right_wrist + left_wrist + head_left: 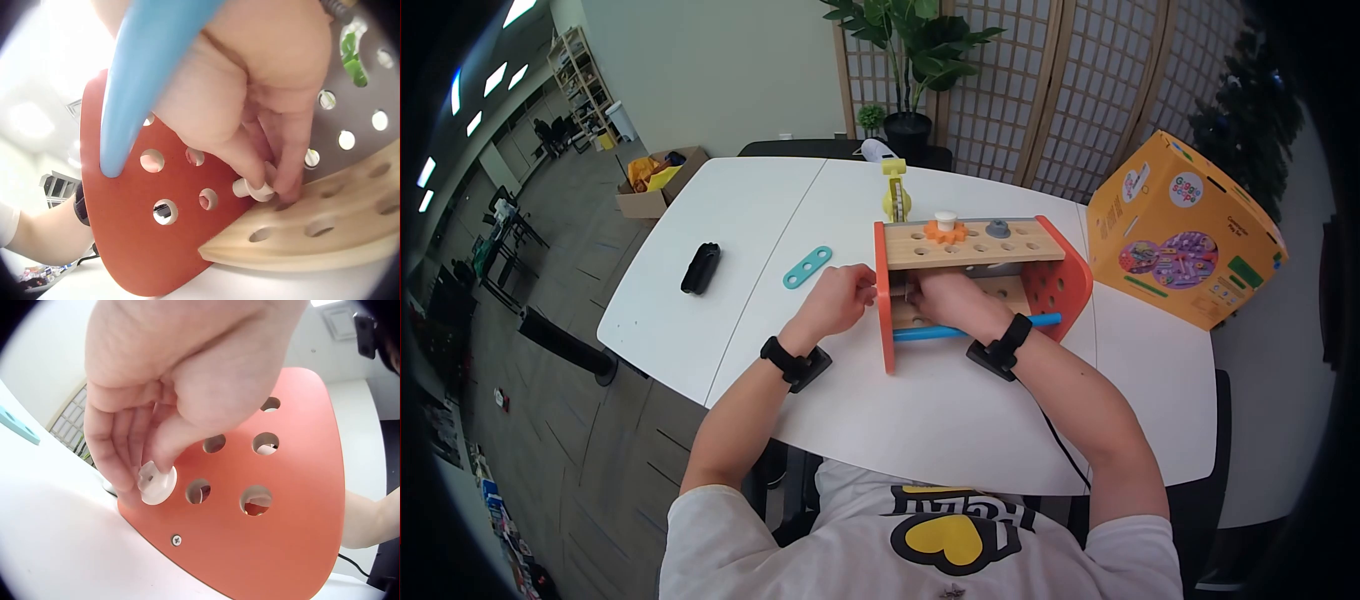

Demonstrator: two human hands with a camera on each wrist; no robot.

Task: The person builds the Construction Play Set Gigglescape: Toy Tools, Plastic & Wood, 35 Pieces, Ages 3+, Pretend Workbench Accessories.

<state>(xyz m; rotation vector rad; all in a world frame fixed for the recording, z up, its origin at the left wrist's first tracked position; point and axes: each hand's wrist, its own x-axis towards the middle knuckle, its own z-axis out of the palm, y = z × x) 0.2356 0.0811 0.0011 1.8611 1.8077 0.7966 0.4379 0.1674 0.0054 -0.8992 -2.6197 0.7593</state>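
A toy workbench with a red side panel (294, 506) and wooden shelves (1000, 245) stands on the table. At the outer face of that panel, my left hand (840, 300) pinches a white round piece (157, 483) between thumb and fingers. Inside the bench, below the top shelf, my right hand (955, 300) pinches a white peg-like piece (255, 189) close to the inner face of the panel and just above the lower shelf (300, 234). A blue rod (930, 333) crosses the front of the bench, beneath my right wrist.
On the top shelf are an orange gear (945, 235) and a grey piece (998, 229). A yellow toy (896, 195) stands behind the bench. Left of it lie a teal strip (808, 268) and a black case (701, 268); a large orange box (1180, 230) stands at right.
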